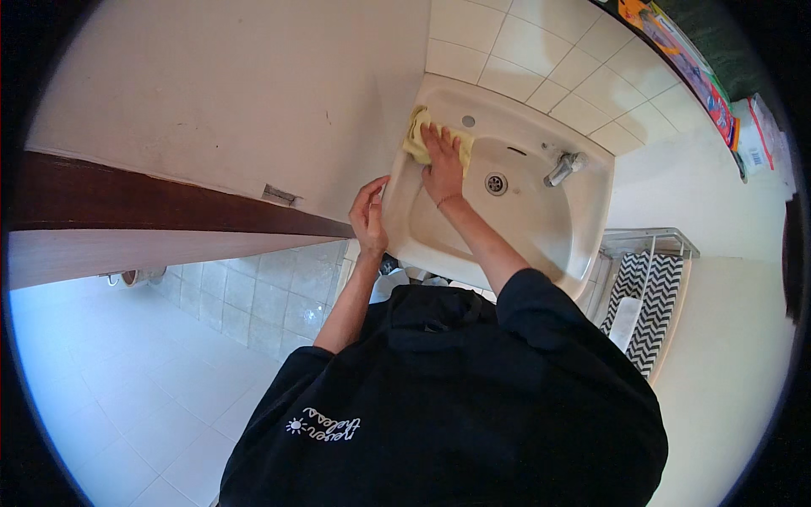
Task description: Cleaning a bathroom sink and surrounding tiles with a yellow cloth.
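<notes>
A beige ceramic washbasin [523, 218] is in front of me. My right hand [445, 166] lies over a crumpled yellow cloth [416, 136], holding it down on the basin's back left corner and inner slope. Part of the cloth is hidden under the fingers. My left hand [369, 215] is raised beside the left rim, its fingers slightly bent and holding nothing. Its fingertips are at the rim's edge; whether they touch it I cannot tell. A metal drain [496, 184] sits in the bowl, and a chrome tap [566, 168] stands on the right side.
Tiles [576, 70] back the basin. A plain wall [253, 82] and a dark wooden door frame [127, 196] stand to the left. At right is a metal rack [656, 237] near a zigzag-patterned cloth [649, 317]. Packages [757, 136] rest on a shelf at upper right.
</notes>
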`<control>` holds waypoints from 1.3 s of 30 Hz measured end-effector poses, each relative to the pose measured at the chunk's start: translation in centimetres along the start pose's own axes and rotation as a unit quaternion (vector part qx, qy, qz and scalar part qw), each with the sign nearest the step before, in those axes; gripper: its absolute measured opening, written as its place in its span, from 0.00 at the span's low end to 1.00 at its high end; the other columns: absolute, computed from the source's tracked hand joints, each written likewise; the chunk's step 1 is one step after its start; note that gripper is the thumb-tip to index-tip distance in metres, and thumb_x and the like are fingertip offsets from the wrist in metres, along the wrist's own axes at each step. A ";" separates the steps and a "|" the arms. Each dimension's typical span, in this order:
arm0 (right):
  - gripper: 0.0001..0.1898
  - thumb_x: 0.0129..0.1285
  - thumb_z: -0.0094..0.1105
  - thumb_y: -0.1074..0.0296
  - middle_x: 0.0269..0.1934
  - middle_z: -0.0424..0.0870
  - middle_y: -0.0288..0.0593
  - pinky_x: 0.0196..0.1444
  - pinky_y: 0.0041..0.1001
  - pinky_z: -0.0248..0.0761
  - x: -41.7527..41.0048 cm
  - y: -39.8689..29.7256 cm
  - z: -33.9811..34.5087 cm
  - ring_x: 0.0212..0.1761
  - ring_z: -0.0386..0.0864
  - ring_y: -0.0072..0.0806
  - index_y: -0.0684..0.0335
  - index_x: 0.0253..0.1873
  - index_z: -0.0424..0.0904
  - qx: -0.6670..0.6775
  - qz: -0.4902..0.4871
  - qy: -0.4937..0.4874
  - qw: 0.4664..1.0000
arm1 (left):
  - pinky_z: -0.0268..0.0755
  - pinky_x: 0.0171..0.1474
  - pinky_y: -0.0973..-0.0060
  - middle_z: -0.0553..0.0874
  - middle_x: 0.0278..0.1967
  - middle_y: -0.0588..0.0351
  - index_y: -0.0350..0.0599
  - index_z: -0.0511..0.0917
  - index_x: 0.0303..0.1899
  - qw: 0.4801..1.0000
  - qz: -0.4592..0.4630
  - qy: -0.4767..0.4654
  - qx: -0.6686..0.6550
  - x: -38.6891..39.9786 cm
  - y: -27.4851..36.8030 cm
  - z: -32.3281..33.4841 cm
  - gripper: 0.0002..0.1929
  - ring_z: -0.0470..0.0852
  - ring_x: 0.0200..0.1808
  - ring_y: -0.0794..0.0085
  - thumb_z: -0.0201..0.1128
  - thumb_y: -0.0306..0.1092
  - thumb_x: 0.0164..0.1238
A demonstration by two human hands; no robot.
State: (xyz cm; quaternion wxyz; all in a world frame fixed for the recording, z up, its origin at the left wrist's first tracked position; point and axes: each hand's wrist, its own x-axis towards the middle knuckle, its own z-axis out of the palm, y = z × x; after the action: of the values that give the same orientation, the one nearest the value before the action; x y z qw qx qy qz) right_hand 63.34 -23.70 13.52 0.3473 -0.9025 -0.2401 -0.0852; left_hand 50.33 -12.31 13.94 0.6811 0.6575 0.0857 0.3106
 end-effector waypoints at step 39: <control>0.36 0.41 0.47 0.80 0.62 0.72 0.49 0.67 0.36 0.61 -3.7 -2.8 -4.4 0.63 0.70 0.44 0.58 0.64 0.68 0.064 -0.076 -0.076 0.992 | 0.66 0.57 0.70 0.82 0.49 0.47 0.35 0.77 0.49 0.997 0.006 -0.009 0.070 -0.2 -0.1 -0.4 0.16 0.78 0.53 0.64 0.46 0.30 0.65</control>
State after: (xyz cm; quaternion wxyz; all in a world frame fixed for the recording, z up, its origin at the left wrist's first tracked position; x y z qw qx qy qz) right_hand 58.78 -26.20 17.23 0.3780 -0.8612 -0.3388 -0.0269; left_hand 49.96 -12.11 13.77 0.6324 0.7068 0.0967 0.3018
